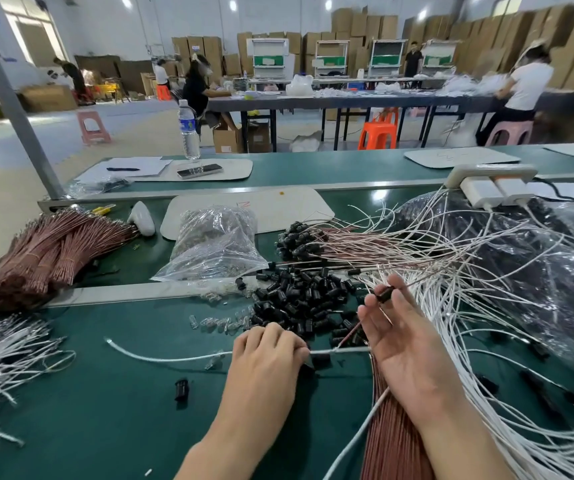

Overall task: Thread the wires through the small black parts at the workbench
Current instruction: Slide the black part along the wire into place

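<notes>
Here, head view: left hand (268,351), near centre, fingers curled, pinching a white wire (174,356) that lies across the green bench (105,410). Right hand (403,341), palm up, fingertips pinching one black part (385,293). Pile of black parts (299,299) just beyond both hands.

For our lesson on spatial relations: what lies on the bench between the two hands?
Head view: a white wire runs from left hand to right hand, with loose black parts beside it.
</notes>
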A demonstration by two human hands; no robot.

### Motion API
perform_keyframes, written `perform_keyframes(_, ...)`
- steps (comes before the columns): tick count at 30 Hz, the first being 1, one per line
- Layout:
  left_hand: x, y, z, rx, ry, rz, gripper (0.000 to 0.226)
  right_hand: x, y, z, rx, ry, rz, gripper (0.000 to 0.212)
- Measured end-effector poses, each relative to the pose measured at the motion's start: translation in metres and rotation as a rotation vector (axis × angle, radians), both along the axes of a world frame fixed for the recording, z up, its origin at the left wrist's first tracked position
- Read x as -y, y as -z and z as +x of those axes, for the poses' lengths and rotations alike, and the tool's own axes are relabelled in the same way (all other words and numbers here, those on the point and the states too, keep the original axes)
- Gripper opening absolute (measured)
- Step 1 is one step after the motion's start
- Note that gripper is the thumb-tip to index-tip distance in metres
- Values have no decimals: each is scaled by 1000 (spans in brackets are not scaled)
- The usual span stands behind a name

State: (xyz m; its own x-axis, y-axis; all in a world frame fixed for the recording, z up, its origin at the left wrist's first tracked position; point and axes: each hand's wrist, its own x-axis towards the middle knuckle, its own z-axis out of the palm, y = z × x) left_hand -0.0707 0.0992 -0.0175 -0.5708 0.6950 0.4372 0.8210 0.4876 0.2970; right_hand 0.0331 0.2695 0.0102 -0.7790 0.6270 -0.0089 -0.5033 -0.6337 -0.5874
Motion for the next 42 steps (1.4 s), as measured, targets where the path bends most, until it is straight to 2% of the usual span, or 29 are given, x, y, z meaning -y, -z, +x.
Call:
perform_keyframes(5, 16, -1, -15, 81, -124, 341, 14, -3, 0, 3, -35, 15, -36, 22)
perform_keyframes(7, 17, -2, -15, 87, -126, 403, 11, -1, 1, 1, 6, 2, -32, 23)
perform_keyframes(15, 14, 2, -14, -24, -23, 362, 15, 9, 3, -6, 110, -40, 3, 24)
perform_keyframes(19, 13, 3, -15, -51, 2, 350, 10, 14, 2, -9, 139, -40, 41, 25)
perform_keyframes(30, 14, 6, -17, -21, 41, 350, 3, 15, 6, -12, 124, -19, 39, 25)
perform_keyframes(42, 18, 2, -13, 63, 17, 389, 10, 22, 4, -10, 127, -81, 30, 26)
